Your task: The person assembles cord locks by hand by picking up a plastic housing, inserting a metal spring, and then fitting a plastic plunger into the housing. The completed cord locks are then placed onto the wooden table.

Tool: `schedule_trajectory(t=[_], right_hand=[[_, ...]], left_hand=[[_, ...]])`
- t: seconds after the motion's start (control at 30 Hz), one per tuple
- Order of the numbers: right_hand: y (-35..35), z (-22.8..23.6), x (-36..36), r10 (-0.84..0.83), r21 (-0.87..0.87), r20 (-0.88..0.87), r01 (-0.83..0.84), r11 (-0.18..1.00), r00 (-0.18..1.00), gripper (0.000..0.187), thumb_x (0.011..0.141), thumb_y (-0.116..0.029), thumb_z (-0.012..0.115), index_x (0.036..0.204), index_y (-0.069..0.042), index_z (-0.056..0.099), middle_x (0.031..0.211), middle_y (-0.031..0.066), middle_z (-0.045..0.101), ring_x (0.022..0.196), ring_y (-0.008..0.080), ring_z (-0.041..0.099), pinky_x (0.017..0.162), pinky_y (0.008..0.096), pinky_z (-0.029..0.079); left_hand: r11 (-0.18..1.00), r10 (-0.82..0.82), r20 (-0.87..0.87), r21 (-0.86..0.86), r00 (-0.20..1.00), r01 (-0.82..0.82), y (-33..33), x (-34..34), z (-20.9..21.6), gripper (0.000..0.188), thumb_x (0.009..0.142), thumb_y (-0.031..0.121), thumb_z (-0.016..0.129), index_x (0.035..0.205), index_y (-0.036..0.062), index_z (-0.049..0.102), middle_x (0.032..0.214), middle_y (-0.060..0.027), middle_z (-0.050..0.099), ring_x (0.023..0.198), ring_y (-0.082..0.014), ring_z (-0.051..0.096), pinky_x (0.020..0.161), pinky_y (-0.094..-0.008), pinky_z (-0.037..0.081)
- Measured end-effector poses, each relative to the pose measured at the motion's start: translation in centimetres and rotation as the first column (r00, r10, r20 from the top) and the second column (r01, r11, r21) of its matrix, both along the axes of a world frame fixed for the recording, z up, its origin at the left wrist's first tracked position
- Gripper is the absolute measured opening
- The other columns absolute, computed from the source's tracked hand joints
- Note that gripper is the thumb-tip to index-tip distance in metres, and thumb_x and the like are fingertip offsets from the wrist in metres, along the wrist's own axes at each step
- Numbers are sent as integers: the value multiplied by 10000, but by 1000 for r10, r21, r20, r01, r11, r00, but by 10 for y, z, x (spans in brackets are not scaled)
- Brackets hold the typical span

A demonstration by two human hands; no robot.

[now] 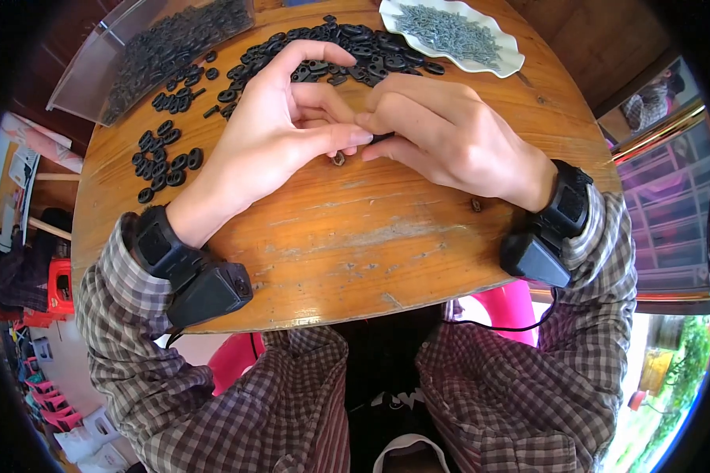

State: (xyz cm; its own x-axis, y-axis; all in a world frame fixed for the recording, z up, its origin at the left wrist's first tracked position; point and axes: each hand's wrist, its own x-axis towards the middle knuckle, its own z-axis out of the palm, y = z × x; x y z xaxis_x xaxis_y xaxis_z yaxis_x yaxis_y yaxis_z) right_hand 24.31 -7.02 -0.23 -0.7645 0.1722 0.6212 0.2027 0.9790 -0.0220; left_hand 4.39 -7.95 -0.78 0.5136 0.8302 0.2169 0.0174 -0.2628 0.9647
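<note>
My left hand [280, 130] and my right hand [454, 130] meet above the middle of the wooden table. Between their fingertips is a small black part [382, 137], mostly hidden by the fingers. My right hand pinches it between thumb and bent fingers. The thumb of my left hand presses at its left end, with the lower fingers curled and the index finger arched away. Just beyond the hands lies a heap of small black plastic pieces [363, 51], many of them oval with two holes.
A clear bin [75, 98] of black pieces stands at the far left. Smaller groups of black pieces [159, 165] lie left of my left hand. A white wavy-edged dish [513, 63] at the far right holds many small silvery screws [448, 35]. The table's front edge [355, 315] curves before my lap.
</note>
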Motion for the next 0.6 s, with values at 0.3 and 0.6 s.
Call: schedule_trajectory(t=[0.3, 0.6], right_hand=[[9, 10, -2, -140, 34, -101, 144, 989, 985, 432, 652, -175, 727, 1005, -5, 544, 892, 103, 573, 809, 241, 569, 692, 327, 477], [76, 4, 80, -738, 20, 115, 741, 671, 665, 185, 751, -122, 627, 905, -18, 627, 830, 156, 622, 752, 306, 606, 667, 362, 474]], left_hand=[[966, 116, -109, 244, 987, -86, 8, -11, 21, 414, 760, -42, 606, 1127, 29, 427, 748, -70, 623, 689, -121, 600, 614, -219, 477], [245, 898, -39, 871, 438, -425, 86, -82, 92, 19, 745, -29, 572, 764, -32, 571, 712, -121, 614, 701, -186, 622, 631, -293, 487]])
